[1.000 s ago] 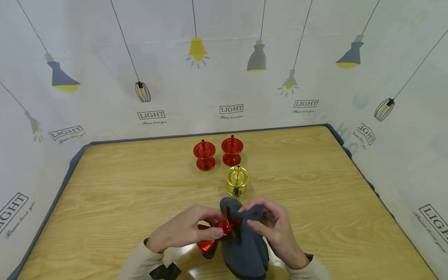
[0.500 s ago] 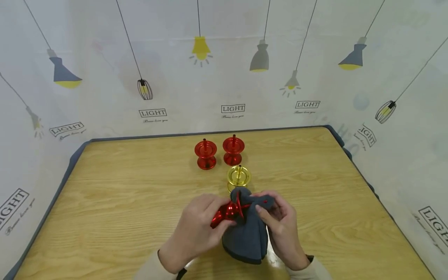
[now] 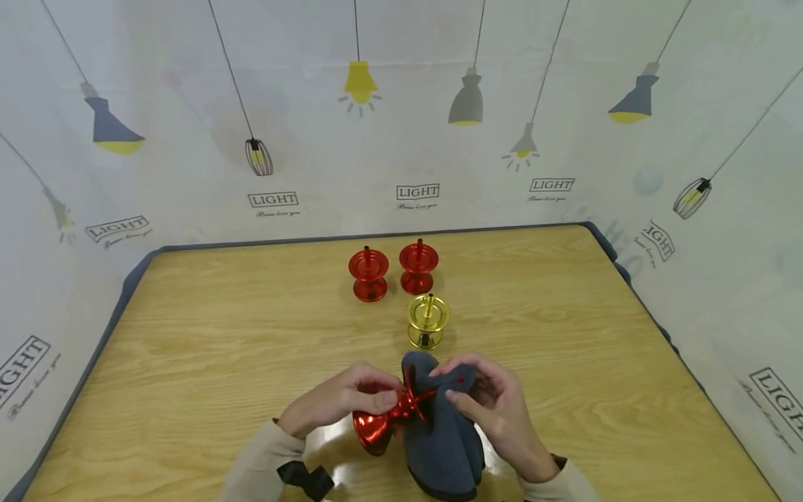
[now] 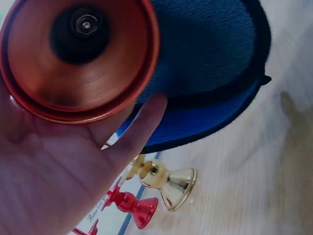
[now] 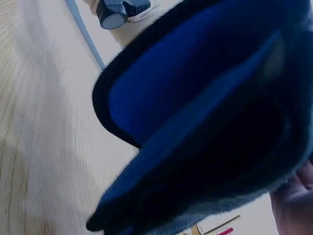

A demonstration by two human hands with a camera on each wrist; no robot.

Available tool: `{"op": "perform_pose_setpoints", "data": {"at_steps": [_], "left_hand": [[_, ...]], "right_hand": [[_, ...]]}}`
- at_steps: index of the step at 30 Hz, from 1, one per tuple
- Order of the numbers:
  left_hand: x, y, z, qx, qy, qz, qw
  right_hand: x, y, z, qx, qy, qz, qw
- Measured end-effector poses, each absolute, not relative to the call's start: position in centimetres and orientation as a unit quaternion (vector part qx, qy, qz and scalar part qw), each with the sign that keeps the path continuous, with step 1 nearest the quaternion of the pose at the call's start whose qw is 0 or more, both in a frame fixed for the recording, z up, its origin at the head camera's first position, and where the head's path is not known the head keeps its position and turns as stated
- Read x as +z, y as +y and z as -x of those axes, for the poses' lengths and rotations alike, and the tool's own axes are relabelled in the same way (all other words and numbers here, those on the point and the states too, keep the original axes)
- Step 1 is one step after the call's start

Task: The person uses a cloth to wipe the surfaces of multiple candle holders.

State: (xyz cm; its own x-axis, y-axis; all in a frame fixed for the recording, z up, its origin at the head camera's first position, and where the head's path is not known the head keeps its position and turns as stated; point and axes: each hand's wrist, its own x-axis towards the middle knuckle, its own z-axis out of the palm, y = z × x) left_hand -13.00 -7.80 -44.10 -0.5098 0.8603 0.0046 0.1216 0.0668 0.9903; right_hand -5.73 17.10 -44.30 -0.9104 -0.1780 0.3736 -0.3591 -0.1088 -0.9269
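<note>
In the head view my left hand [image 3: 341, 401] grips a shiny red candle holder [image 3: 374, 431] by its stem. The holder lies tilted on its side, its flared base toward the lower left and its dish against a dark blue-grey cloth [image 3: 436, 450]. My right hand [image 3: 498, 415] pinches a fold of that cloth around the spike, and a bit of red shows in the fold. In the left wrist view the hollow underside of the base [image 4: 115, 73] faces the camera. The dark-edged cloth [image 5: 190, 93], brighter blue inside, fills much of the right wrist view.
A gold candle holder [image 3: 426, 317] stands upright just beyond the cloth. Behind it two red candle holders [image 3: 369, 268] stand side by side. The wooden table [image 3: 219, 335] meets a lamp-patterned white curtain [image 3: 326, 139] at its back and sides.
Half a second ago the red candle holder was higher and the left hand lay over it. Hand, holder and cloth have since come down toward the person, and more of the base now shows.
</note>
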Motion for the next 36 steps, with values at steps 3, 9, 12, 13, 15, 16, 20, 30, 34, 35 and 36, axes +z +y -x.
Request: {"op": "perform_pose_setpoints", "data": {"at_steps": [3,9,12,13,15,16,20,30,34,35,36], "left_hand": [[-43.9,-7.7,12.9,0.564,0.687,-0.365,0.276],[-42.3,-6.4,11.3,0.387,0.825,-0.402,-0.089],[-41.9,-5.7,10.6,0.286,0.842,-0.407,-0.209],[-41.9,-5.5,10.5,0.269,0.844,-0.407,-0.225],[-41.9,-5.4,10.5,0.253,0.846,-0.407,-0.234],[-42.0,-5.5,10.6,0.255,0.845,-0.409,-0.23],[-42.5,-6.4,11.8,0.333,0.831,-0.43,-0.114],[-44.1,-8.6,14.6,0.521,0.719,-0.37,0.272],[-44.0,-7.8,13.6,0.516,0.754,-0.379,0.149],[-43.9,-7.5,13.2,0.495,0.774,-0.386,0.088],[-43.8,-7.2,12.8,0.468,0.793,-0.39,0.027]], "right_hand": [[-44.0,16.8,5.7,0.71,-0.681,-0.161,0.074],[-43.5,16.0,6.0,0.728,-0.677,-0.047,0.094],[-43.3,15.6,6.2,0.753,-0.65,-0.015,0.106],[-43.3,15.5,6.3,0.758,-0.643,-0.009,0.108],[-43.4,15.3,6.4,0.762,-0.639,-0.007,0.109],[-43.4,15.2,6.5,0.76,-0.641,-0.01,0.107],[-43.9,15.3,6.8,0.744,-0.661,-0.051,0.088],[-44.8,15.9,7.3,0.734,-0.66,-0.151,0.043],[-44.8,15.8,7.5,0.742,-0.659,-0.112,0.054],[-44.8,15.8,7.6,0.745,-0.656,-0.099,0.061],[-44.8,15.7,7.7,0.751,-0.651,-0.085,0.068]]}}
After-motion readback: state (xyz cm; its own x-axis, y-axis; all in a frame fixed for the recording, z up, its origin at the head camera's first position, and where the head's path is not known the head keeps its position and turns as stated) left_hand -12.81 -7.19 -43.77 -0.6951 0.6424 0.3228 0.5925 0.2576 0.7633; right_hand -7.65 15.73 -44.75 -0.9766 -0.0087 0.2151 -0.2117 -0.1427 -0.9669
